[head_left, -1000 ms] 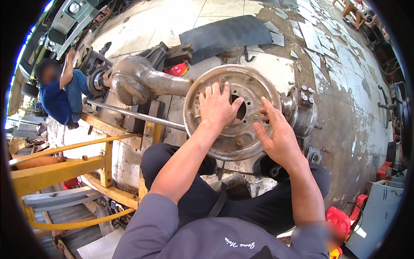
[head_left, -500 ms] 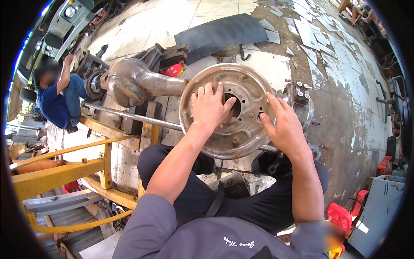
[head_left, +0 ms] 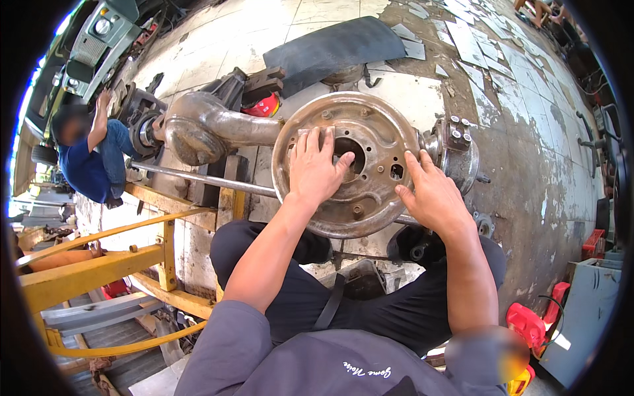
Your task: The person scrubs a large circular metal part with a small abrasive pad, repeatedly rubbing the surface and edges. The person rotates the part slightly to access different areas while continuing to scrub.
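A round, worn brake backing plate (head_left: 357, 210) with a large centre hole and small bolt holes faces up in front of my knees. My left hand (head_left: 316, 165) lies on its left part, fingers stretched forward and thumb out over the centre hole. A small pale patch shows at those fingertips; I cannot make out whether it is a separate thing. At the plate's right rim rests my right hand (head_left: 437, 198), its fingers extended and thumb apart. Beyond the plate stretches a rusty axle housing (head_left: 198, 125), with a hub (head_left: 465, 162) at its right end.
A yellow metal frame (head_left: 99, 267) and a long steel rod (head_left: 205, 179) lie to the left. A person in blue (head_left: 89, 162) crouches at far left. A black ribbed sheet (head_left: 337, 53) lies ahead. To the right are a blue-grey cabinet (head_left: 581, 323) and red tools (head_left: 526, 323).
My left hand has slid slightly down and left across the plate. The right hand has shifted toward the rim, uncovering an oblong hole. The crouching person's raised arm has moved a little.
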### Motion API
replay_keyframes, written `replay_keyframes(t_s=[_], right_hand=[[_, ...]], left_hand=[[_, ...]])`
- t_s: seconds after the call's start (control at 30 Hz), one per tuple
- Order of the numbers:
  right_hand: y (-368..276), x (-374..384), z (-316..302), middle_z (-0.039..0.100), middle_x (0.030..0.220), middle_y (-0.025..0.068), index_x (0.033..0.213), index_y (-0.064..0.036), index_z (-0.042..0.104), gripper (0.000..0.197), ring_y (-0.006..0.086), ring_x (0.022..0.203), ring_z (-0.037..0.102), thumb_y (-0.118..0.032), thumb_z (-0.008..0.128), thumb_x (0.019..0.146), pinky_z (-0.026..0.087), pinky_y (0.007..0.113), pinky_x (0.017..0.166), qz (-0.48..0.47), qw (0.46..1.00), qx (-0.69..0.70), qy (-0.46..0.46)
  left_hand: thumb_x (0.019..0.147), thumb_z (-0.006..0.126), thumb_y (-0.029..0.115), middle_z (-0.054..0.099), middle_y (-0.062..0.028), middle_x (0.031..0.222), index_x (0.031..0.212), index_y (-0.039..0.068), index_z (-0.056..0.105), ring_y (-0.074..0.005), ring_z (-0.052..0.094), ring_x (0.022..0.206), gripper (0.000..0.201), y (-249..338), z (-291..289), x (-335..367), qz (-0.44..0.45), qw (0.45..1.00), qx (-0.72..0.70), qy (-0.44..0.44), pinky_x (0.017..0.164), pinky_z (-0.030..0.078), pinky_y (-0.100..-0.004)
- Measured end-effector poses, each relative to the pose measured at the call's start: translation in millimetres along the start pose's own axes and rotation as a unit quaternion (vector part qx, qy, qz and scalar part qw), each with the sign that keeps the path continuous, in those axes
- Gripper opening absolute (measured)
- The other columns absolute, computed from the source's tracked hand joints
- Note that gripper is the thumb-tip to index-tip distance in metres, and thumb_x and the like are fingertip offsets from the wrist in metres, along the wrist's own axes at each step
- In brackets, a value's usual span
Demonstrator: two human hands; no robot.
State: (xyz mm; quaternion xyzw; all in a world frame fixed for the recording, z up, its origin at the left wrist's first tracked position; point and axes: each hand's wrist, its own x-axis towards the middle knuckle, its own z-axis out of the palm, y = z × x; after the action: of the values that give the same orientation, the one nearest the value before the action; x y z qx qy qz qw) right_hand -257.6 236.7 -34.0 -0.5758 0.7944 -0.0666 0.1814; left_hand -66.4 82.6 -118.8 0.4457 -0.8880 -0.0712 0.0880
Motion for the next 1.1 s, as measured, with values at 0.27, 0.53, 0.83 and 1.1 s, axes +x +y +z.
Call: replay_keyframes(t_s=[0.27, 0.53, 0.83, 1.1], right_hand=[[-1, 2, 1, 0.042, 0.149, 0.0341, 0.15, -0.0017, 0.04, 0.067, 0.0422, 0.132, 0.052, -0.03, 0.065, 0.095, 0.046, 0.053, 0.103, -0.009, 1.0, 0.014, 0.002], [2, -2, -6, 0.044, 0.149, 0.0299, 0.15, -0.0042, 0.04, 0.064, 0.0391, 0.132, 0.053, -0.03, 0.064, 0.096, 0.045, 0.051, 0.104, -0.002, 1.0, 0.022, -0.007], [-6, -1, -14, 0.04, 0.152, 0.031, 0.153, -0.0062, 0.037, 0.065, 0.0384, 0.136, 0.05, -0.031, 0.062, 0.098, 0.043, 0.05, 0.107, 0.015, 0.999, 0.021, -0.047], [-10, 2, -12, 0.039, 0.152, 0.0323, 0.154, -0.007, 0.036, 0.066, 0.0393, 0.134, 0.051, -0.031, 0.062, 0.098, 0.043, 0.05, 0.107, 0.015, 0.998, 0.013, -0.055]], left_hand=[[0.098, 0.034, 0.072, 0.02, -0.0291, 0.163, 0.157, -0.004, 0.024, -0.0447, 0.013, 0.153, 0.097, 5, 2, 3, 0.04, 0.998, 0.021, -0.048, 0.124, 0.013, -0.0526], [0.1, 0.032, 0.069, 0.018, -0.024, 0.166, 0.157, -0.004, 0.024, -0.0386, 0.012, 0.155, 0.093, 10, -2, 11, 0.029, 0.996, 0.004, -0.08, 0.124, 0.013, -0.0521], [0.1, 0.027, 0.071, 0.022, -0.024, 0.164, 0.157, -0.004, 0.025, -0.0365, 0.017, 0.154, 0.094, 5, -19, -8, 0.002, 0.99, 0.053, -0.128, 0.124, 0.015, -0.0529], [0.104, 0.042, 0.052, 0.027, -0.0245, 0.162, 0.155, -0.005, 0.03, -0.0368, 0.021, 0.153, 0.077, 0, -15, -8, 0.006, 0.993, 0.072, -0.091, 0.123, 0.02, -0.0526]])
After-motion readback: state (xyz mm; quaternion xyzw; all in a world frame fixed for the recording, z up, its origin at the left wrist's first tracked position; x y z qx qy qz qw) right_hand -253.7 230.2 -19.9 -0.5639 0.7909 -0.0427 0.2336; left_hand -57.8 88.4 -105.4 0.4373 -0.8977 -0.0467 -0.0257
